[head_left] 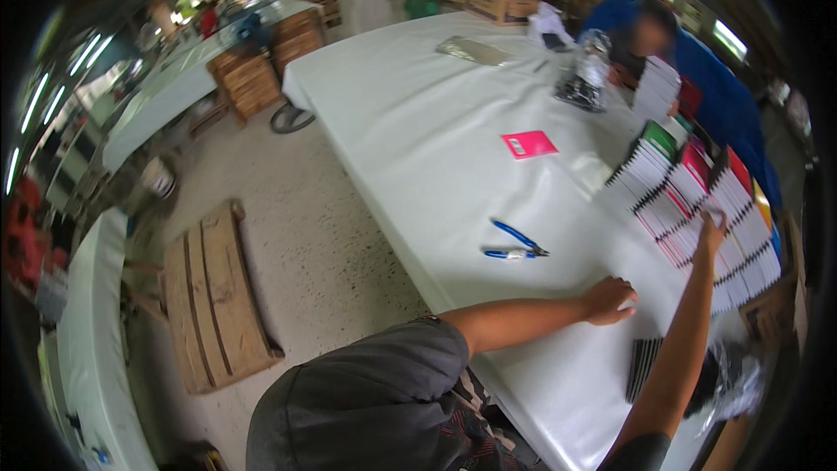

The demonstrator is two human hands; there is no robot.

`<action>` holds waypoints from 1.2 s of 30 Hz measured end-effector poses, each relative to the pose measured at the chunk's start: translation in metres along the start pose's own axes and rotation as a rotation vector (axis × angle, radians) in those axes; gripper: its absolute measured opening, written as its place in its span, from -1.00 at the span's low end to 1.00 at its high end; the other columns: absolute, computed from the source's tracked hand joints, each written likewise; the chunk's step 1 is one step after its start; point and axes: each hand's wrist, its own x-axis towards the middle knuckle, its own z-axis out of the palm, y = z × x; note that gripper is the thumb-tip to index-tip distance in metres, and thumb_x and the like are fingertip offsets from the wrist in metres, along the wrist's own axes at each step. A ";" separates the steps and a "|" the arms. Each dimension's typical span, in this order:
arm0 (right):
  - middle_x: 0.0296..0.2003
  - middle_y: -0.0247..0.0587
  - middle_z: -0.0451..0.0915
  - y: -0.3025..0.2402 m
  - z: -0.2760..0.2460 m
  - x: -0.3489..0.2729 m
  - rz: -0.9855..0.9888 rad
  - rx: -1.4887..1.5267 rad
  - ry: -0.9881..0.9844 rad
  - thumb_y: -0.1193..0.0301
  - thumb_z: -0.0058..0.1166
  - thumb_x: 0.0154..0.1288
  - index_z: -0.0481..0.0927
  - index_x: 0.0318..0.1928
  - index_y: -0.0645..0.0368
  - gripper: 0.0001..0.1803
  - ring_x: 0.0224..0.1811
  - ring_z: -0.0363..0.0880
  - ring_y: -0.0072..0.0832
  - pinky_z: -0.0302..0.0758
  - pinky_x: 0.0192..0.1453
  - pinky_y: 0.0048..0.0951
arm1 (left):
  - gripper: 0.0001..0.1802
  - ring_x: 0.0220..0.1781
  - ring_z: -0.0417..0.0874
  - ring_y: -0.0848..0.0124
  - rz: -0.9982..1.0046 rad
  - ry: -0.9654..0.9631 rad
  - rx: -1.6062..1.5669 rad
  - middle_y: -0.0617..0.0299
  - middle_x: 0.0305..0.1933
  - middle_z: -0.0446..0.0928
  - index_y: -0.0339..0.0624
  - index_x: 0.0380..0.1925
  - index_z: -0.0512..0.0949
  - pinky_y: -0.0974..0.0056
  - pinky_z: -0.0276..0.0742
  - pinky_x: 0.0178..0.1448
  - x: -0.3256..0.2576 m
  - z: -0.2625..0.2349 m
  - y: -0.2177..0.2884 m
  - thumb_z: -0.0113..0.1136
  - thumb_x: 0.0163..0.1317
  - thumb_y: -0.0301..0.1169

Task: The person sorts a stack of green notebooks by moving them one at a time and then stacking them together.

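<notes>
Currently your left hand (612, 300) presses flat, fingers together, on the white table (436, 148). Your right hand (712, 228) fingertips touch the spiral-bound notebooks (697, 209), several overlapping rows; grip unclear. One blue pliers (516, 242), one pink booklet (529, 145) lie apart.

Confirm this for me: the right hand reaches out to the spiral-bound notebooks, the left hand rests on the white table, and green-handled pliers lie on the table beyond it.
One detail is wrong: the pliers have blue handles, not green. The head view shows them lying on the white table beyond the left hand, which rests on the table, while the right hand reaches out to the spiral-bound notebooks.
</notes>
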 end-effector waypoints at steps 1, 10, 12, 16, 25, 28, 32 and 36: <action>0.10 -0.01 0.40 -0.012 0.030 -0.024 0.120 0.041 -0.039 0.21 0.26 -0.07 0.30 0.24 0.14 -0.19 0.12 0.36 -0.25 0.27 0.17 -0.33 | -0.65 0.03 0.46 0.14 -0.063 0.028 0.038 0.07 -0.10 0.52 -0.17 -0.16 0.53 0.08 0.30 0.16 -0.011 -0.015 -0.013 0.07 0.21 -0.15; 0.33 0.11 0.12 -0.028 0.065 -0.107 0.292 0.151 -0.061 0.19 0.27 -0.11 -0.04 0.38 0.35 0.10 0.37 0.09 -0.17 0.00 0.41 -0.19 | -0.75 -0.03 0.48 0.18 -0.091 0.079 -0.045 0.13 -0.19 0.53 -0.16 -0.24 0.55 0.13 0.32 0.12 -0.013 -0.021 -0.018 0.07 0.22 -0.23; 0.33 0.11 0.11 -0.006 0.064 -0.117 0.299 0.167 -0.033 0.19 0.26 -0.10 -0.02 0.38 0.35 0.08 0.37 0.09 -0.17 0.00 0.41 -0.20 | -0.76 -0.04 0.49 0.16 -0.069 0.111 -0.058 0.12 -0.20 0.53 -0.16 -0.27 0.55 0.12 0.33 0.11 -0.009 -0.015 -0.015 0.09 0.21 -0.25; 0.31 0.10 0.17 0.029 0.066 -0.155 0.354 0.138 -0.073 0.22 0.20 -0.02 0.02 0.36 0.36 -0.01 0.35 0.13 -0.20 0.06 0.39 -0.28 | -0.80 -0.08 0.51 0.11 -0.054 0.155 -0.010 0.08 -0.23 0.54 -0.19 -0.34 0.56 0.08 0.37 0.06 -0.009 -0.014 -0.019 0.13 0.17 -0.29; 0.15 0.04 0.42 0.033 0.037 -0.238 0.125 0.321 -0.088 0.53 -0.10 0.26 0.27 0.28 0.24 -0.46 0.11 0.44 -0.31 0.36 0.17 -0.35 | -0.82 -0.15 0.53 0.08 -0.032 0.145 0.059 0.05 -0.28 0.53 -0.26 -0.46 0.58 0.08 0.43 0.00 -0.013 -0.014 -0.017 0.15 -0.12 -0.44; 0.05 -0.05 0.52 0.014 0.036 -0.251 0.243 0.490 -0.206 0.50 -0.11 0.34 0.35 0.22 0.25 -0.56 -0.03 0.49 -0.50 0.43 0.00 -0.52 | -0.82 -0.18 0.52 0.04 -0.070 0.206 -0.101 0.02 -0.33 0.52 -0.28 -0.44 0.55 0.04 0.42 -0.05 -0.008 -0.019 -0.022 0.15 -0.13 -0.49; 0.01 -0.05 0.54 0.010 0.036 -0.252 0.206 0.404 -0.265 0.51 -0.11 0.35 0.38 0.20 0.25 -0.59 -0.11 0.51 -0.55 0.46 -0.11 -0.57 | -0.87 -0.23 0.54 0.02 -0.081 0.221 -0.068 -0.02 -0.38 0.53 -0.30 -0.51 0.51 0.03 0.44 -0.10 -0.006 -0.015 -0.021 0.15 -0.14 -0.51; -0.03 -0.07 0.55 0.017 0.038 -0.250 0.158 0.376 -0.312 0.48 -0.10 0.33 0.38 0.20 0.25 -0.58 -0.17 0.51 -0.54 0.46 -0.20 -0.56 | -0.87 -0.24 0.54 -0.01 -0.081 0.237 -0.097 -0.05 -0.38 0.54 -0.32 -0.49 0.49 0.01 0.44 -0.12 -0.004 -0.013 -0.022 0.13 -0.14 -0.54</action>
